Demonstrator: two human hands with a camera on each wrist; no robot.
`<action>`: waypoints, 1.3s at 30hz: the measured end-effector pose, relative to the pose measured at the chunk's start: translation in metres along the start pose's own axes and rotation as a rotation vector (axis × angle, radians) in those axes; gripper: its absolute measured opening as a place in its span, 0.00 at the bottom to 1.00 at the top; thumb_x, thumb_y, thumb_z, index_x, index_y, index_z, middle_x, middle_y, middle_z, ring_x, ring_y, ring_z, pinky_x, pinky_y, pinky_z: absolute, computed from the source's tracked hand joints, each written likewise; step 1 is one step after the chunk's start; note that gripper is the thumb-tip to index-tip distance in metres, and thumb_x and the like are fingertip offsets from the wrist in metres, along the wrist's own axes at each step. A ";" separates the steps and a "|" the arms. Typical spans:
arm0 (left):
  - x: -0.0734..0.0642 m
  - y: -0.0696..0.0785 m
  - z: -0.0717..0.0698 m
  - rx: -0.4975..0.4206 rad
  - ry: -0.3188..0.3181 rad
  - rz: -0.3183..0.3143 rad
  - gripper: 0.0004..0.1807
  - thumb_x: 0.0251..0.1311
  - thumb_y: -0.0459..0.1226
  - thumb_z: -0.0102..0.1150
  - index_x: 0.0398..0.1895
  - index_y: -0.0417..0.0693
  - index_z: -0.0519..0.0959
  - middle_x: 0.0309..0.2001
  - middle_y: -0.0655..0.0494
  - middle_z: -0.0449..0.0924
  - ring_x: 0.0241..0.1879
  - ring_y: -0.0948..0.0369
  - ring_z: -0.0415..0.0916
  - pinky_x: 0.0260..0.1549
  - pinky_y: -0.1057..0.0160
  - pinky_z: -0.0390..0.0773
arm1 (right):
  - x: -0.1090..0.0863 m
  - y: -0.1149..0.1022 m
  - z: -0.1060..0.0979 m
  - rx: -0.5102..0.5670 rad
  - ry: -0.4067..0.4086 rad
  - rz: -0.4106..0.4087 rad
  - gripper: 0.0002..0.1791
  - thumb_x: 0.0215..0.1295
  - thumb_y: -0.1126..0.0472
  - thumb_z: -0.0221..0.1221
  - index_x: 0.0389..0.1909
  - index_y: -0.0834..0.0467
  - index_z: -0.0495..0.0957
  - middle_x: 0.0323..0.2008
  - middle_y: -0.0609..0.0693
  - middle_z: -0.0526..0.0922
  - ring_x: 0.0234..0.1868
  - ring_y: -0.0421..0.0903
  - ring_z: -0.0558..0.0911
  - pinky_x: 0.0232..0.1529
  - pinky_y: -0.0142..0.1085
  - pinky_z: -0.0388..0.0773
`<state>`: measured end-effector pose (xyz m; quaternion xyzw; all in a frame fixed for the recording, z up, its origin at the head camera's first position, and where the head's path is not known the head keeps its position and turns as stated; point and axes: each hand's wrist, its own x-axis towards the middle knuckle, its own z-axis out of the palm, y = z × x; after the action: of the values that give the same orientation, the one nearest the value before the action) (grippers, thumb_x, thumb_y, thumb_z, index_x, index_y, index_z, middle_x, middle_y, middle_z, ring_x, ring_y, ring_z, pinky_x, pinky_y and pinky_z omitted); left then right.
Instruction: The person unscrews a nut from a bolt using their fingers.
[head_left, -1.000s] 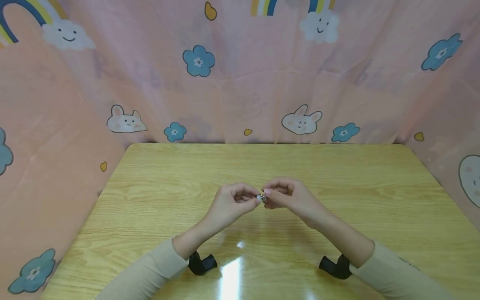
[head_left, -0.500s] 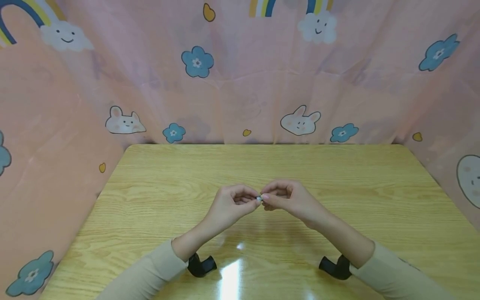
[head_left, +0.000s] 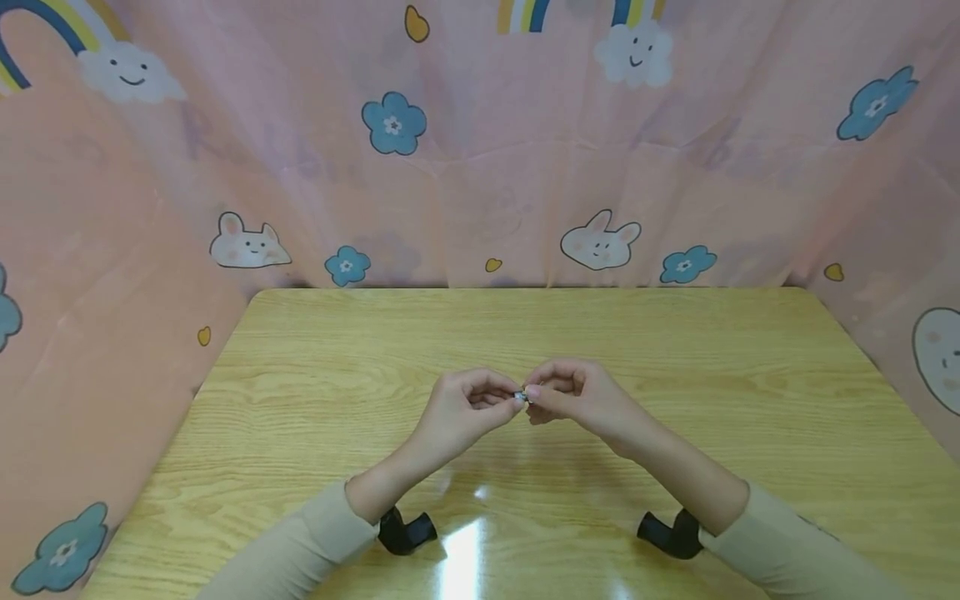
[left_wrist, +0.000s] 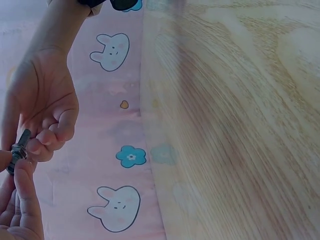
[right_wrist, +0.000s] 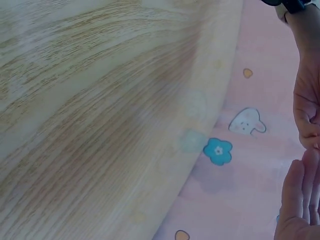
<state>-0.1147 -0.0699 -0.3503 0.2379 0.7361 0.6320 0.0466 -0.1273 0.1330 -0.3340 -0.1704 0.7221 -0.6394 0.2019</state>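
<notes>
Between both hands, above the table, is a small metal bolt (head_left: pixel 521 396). The left wrist view shows its threaded shank and ring-like metal parts, perhaps a nut and washers, on the bolt (left_wrist: pixel 20 149). My left hand (head_left: pixel 459 414) pinches one end between thumb and forefinger. From the other side my right hand (head_left: pixel 592 404) has its thumb and forefinger around the other end, its remaining fingers curled below. Fingertips cover much of the bolt in the head view. In the right wrist view the hands meet at the right edge, and the bolt cannot be made out.
A wood-grain table (head_left: pixel 360 333) lies beneath the hands. A pink curtain (head_left: pixel 480 192) with printed rabbits, flowers and clouds hangs behind and at both sides. Black wrist devices sit near the sleeves, one a black camera piece (head_left: pixel 407 531) at the left.
The right thumb and forefinger have shifted at the bolt, moving slightly left over it, then slightly back right. The left hand stays nearly still.
</notes>
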 end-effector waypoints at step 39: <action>-0.001 0.001 0.001 0.011 0.006 -0.016 0.07 0.58 0.30 0.60 0.38 0.36 0.81 0.35 0.48 0.82 0.33 0.59 0.80 0.33 0.64 0.81 | -0.004 0.002 -0.005 -0.018 0.012 -0.033 0.15 0.58 0.66 0.63 0.43 0.69 0.75 0.40 0.52 0.79 0.44 0.48 0.79 0.43 0.38 0.79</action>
<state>-0.1133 -0.0689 -0.3499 0.2306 0.7415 0.6282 0.0482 -0.1263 0.1395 -0.3350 -0.1801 0.7261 -0.6372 0.1853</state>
